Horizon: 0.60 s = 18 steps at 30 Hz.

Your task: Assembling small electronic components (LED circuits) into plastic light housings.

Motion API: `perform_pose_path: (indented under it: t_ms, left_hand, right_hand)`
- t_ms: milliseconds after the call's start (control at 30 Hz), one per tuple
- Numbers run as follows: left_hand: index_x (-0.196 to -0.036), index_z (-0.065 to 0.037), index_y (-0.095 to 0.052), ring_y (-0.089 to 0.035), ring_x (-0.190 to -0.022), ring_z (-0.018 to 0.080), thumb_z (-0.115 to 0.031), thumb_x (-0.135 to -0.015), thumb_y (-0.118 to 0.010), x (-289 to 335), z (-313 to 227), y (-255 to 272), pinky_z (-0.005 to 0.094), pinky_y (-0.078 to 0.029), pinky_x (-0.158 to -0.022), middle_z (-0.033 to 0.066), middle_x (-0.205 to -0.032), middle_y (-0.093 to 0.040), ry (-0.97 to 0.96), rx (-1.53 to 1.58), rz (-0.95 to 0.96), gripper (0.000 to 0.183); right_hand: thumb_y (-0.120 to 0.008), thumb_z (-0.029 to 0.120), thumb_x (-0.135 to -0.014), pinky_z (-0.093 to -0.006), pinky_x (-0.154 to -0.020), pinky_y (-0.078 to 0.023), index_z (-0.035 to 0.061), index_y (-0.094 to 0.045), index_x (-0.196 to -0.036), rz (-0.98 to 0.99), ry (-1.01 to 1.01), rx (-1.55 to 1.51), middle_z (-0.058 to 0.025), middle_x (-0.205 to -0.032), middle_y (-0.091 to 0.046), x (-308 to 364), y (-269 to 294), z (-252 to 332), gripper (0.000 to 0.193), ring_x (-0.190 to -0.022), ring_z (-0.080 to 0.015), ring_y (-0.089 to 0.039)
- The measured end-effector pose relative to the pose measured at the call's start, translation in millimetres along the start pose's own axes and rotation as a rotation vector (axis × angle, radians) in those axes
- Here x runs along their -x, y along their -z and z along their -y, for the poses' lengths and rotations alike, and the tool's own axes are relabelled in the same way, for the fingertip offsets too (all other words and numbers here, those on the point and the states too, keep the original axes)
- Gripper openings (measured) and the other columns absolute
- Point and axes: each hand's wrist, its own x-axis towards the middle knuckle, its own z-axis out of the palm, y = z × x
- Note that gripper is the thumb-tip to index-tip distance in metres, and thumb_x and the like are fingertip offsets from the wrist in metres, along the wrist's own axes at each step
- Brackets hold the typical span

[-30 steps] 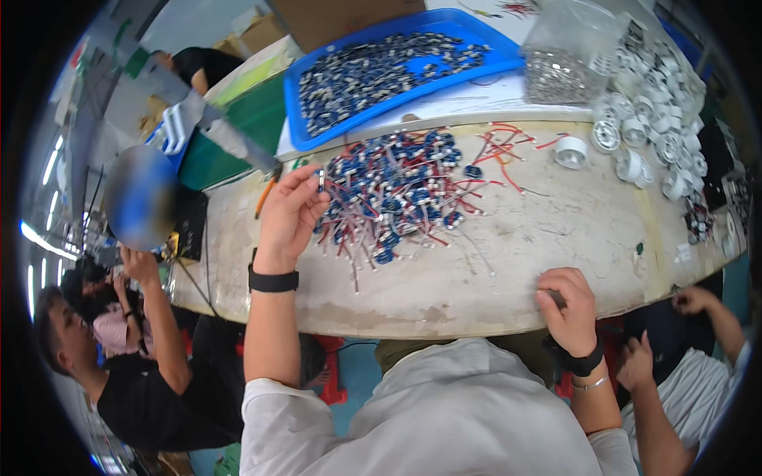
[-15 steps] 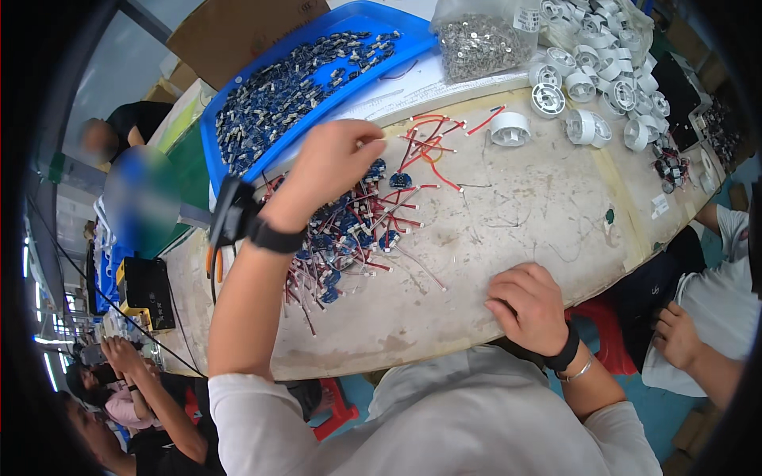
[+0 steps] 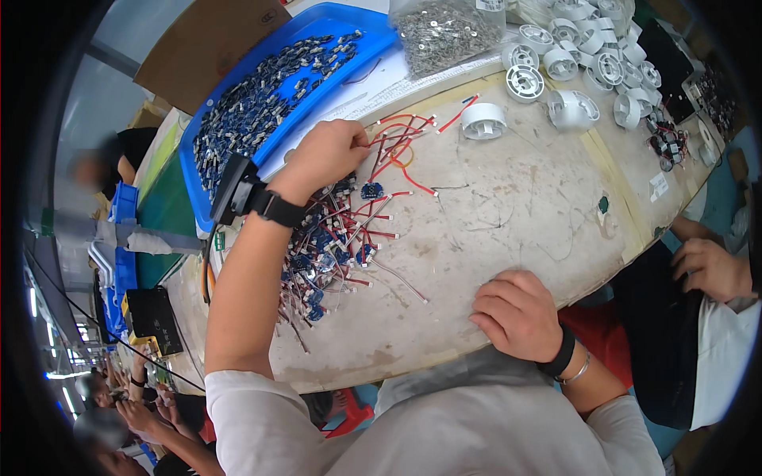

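Observation:
My left hand [image 3: 327, 157] reaches over the far side of the work, fingers closed in a pinch beside loose red cables [image 3: 402, 163] with white plugs. What lies between its fingertips is too small to make out. Beneath and nearer than that hand spreads a pile of small blue circuit boards with dark red and white leads [image 3: 325, 254]. One round blue board [image 3: 371, 190] sits at the pile's far right edge. My right hand [image 3: 520, 316] rests near the table's front edge, fingers curled in, with nothing visible in them.
A blue tray [image 3: 373, 36] of small boards stands far left, by a cardboard box [image 3: 198, 55]. Behind is a clear bag of metal parts [image 3: 448, 36]. White round housings [image 3: 484, 121] gather far right. Co-workers sit on both sides; one's hand [image 3: 710, 268] is at right.
The whole view has shifted slightly. My left hand has come closer to the red cables, still pinched. My right hand stays about where it was, and the right co-worker's hand has moved.

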Motion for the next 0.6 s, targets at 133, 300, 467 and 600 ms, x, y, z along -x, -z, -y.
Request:
perform_pose_path:
  t_ms: [133, 300, 467, 600]
  left_hand:
    - [-0.080, -0.005, -0.063, -0.059, -0.061, 0.0209, -0.017, -0.072, -0.061, 17, -4, 7, 0.0315, -0.045, -0.057, 0.0106, -0.069, -0.062, 0.110, 0.153, -0.034, 0.014]
    - [-0.079, 0.000, -0.061, -0.056, -0.059, 0.0099, -0.010, -0.076, -0.057, 47, -34, 12, 0.0245, -0.043, -0.055, 0.0050, -0.066, -0.060, 0.070, 0.568, 0.003, 0.011]
    - [-0.079, 0.002, -0.059, -0.052, -0.061, 0.0063, -0.008, -0.081, -0.056, 94, -78, 18, 0.0199, -0.042, -0.058, 0.0021, -0.068, -0.058, 0.059, 0.995, 0.242, 0.010]
    - [-0.083, 0.002, -0.058, -0.053, -0.064, 0.0075, -0.010, -0.083, -0.057, 106, -98, 15, 0.0210, -0.043, -0.060, 0.0023, -0.070, -0.059, 0.051, 1.118, 0.451, 0.011]
  right_hand:
    - [-0.067, 0.011, -0.064, -0.0316, -0.069, -0.042, 0.0077, -0.057, -0.073, -0.003, 0.009, -0.002, -0.0013, -0.080, -0.055, 0, -1, 1, 0.014, -0.078, -0.0209, -0.050]
    - [-0.065, 0.009, -0.067, -0.0317, -0.069, -0.043, 0.0062, -0.057, -0.074, 0.004, -0.025, -0.067, -0.0027, -0.081, -0.056, 0, 7, 1, 0.011, -0.077, -0.0228, -0.051]
    - [-0.058, 0.007, -0.079, -0.0270, -0.069, -0.044, -0.0007, -0.060, -0.089, -0.183, -0.276, -0.638, -0.0072, -0.081, -0.059, -20, 30, 14, 0.013, -0.074, -0.0190, -0.056]
    - [-0.055, 0.008, -0.084, -0.0234, -0.069, -0.043, -0.0036, -0.058, -0.099, -0.291, -0.503, -1.181, -0.0049, -0.081, -0.059, -38, 25, 13, 0.020, -0.078, -0.0114, -0.054]
